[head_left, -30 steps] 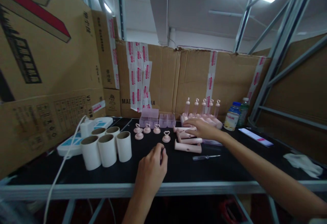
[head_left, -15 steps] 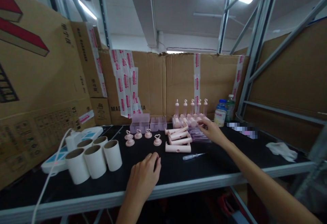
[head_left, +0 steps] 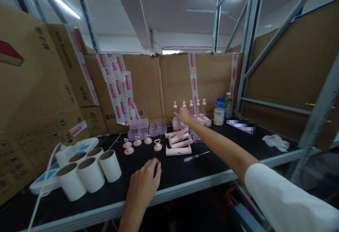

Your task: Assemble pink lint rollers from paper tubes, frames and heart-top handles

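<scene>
Reaching right hand (head_left: 183, 114), fingers seemingly touching upright pink bottles (head_left: 196, 107).

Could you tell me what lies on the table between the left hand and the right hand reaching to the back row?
In the head view, between the left hand and right hand lie pink tube pieces and one heart-topped cap.
</scene>
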